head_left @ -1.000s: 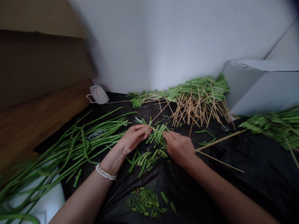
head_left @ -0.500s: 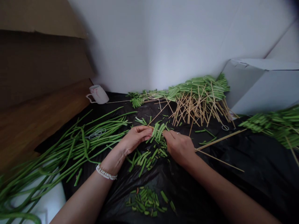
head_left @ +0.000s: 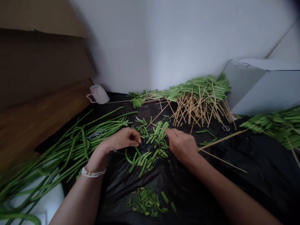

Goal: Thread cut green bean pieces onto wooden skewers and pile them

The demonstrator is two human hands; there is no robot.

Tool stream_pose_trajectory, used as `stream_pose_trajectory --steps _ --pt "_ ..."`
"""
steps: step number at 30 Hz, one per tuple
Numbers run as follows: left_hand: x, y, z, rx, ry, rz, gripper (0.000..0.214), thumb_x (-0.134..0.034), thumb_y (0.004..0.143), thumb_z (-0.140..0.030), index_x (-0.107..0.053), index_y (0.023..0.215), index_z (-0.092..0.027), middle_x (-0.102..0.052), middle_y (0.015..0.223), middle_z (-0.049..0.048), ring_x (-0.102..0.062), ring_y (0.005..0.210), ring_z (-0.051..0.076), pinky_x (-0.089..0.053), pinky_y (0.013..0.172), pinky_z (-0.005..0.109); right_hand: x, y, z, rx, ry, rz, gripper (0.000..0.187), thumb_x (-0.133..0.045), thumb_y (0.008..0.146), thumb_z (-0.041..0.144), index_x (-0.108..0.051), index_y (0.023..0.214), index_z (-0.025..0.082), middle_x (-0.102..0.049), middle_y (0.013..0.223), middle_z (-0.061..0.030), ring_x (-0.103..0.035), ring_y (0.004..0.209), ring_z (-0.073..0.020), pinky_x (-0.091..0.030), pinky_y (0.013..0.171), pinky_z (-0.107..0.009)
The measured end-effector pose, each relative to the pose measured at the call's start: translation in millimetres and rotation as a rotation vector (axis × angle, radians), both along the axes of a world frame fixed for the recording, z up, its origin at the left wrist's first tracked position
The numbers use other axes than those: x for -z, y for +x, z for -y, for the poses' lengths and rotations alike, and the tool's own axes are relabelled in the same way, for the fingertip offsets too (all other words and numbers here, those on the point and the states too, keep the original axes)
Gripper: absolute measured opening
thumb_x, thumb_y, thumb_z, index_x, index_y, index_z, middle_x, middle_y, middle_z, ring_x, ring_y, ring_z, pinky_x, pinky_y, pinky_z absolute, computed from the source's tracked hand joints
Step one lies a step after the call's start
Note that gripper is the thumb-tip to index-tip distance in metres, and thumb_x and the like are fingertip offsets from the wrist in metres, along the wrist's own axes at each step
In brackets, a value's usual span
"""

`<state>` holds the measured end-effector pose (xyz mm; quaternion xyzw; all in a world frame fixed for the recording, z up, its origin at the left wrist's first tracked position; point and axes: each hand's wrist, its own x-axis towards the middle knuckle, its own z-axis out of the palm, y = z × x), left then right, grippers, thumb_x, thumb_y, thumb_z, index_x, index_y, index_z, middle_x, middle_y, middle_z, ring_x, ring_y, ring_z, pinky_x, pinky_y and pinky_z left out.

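Observation:
My right hand [head_left: 182, 144] is closed around a thin wooden skewer [head_left: 153, 124] with several cut long bean pieces [head_left: 162, 126] threaded on it side by side; its tip points left. Past the wrist, further thin sticks [head_left: 223, 160] stick out to the right. My left hand [head_left: 123, 138] hovers left of the skewer, fingers loosely curled with a gap between them and nothing visible inside. Just right of it lie loose cut bean pieces [head_left: 142, 131], and more pieces [head_left: 143, 160] are scattered below both hands on black plastic sheeting [head_left: 197, 190].
Long uncut beans [head_left: 72, 147] spread across the left side. At the back stands a pile of filled skewers [head_left: 199, 89] beside a white box [head_left: 269, 84]. Another filled bunch [head_left: 276, 123] lies far right. A white mug [head_left: 99, 94] stands back left; small offcuts [head_left: 147, 201] lie in front.
My left hand has let go of the skewer's tip end and moved left, uncovering loose bean pieces. My right hand still grips the skewer and has shifted slightly right.

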<state>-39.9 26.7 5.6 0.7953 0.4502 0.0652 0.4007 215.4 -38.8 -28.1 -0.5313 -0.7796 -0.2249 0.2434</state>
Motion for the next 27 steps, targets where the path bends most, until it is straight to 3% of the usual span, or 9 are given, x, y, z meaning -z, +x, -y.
stream_pose_trajectory --steps 4,10,14,19,27 --pt "-6.7 -3 4 0.159 0.076 -0.162 0.016 -0.069 0.068 -0.021 -0.074 0.083 -0.02 -0.068 0.085 0.0025 -0.059 0.078 0.017 -0.041 0.07 0.024 0.8 0 0 -0.006 -0.012 -0.007 0.019 -0.047 0.085 0.012 -0.064 0.087 0.019 -0.059 0.069 0.0006 -0.046 0.059 -0.0124 -0.022 0.054 -0.028" --pt "-3.9 4 4 0.182 0.1 -0.089 0.01 -0.074 0.067 -0.027 -0.074 0.074 -0.02 -0.068 0.078 0.0023 -0.058 0.077 0.017 -0.04 0.072 0.024 -0.2 -1 0 -0.014 -0.018 -0.019 0.02 -0.046 0.085 0.011 -0.064 0.086 0.019 -0.059 0.068 0.0004 -0.045 0.058 -0.0118 -0.022 0.053 -0.028" --pt "1.4 11 3 -0.027 -0.014 0.132 0.019 -0.071 0.071 -0.034 -0.072 0.08 -0.017 -0.067 0.07 0.0014 -0.056 0.065 0.015 -0.041 0.063 0.024 -2.4 -1 1 -0.037 0.025 -0.045 0.022 -0.044 0.087 0.011 -0.064 0.086 0.019 -0.059 0.067 0.0006 -0.045 0.058 -0.0116 -0.023 0.054 -0.027" --pt "12.7 29 3 -0.307 -0.095 0.445 0.03 -0.077 0.065 -0.037 -0.074 0.087 -0.017 -0.07 0.077 0.0031 -0.059 0.069 0.015 -0.043 0.069 0.027 -3.5 -2 2 -0.066 0.073 -0.066 0.024 -0.041 0.089 0.012 -0.064 0.089 0.019 -0.058 0.066 0.001 -0.045 0.058 -0.012 -0.024 0.055 -0.027" --pt "23.2 39 4 -0.569 -0.368 0.807 0.032 -0.085 0.058 -0.028 -0.074 0.086 -0.016 -0.073 0.086 0.0045 -0.059 0.067 0.008 -0.044 0.066 0.021 -3.0 -6 4 -0.082 -0.057 -0.041 0.02 -0.046 0.085 0.011 -0.063 0.084 0.02 -0.059 0.069 0.0006 -0.046 0.058 -0.0123 -0.023 0.054 -0.028"
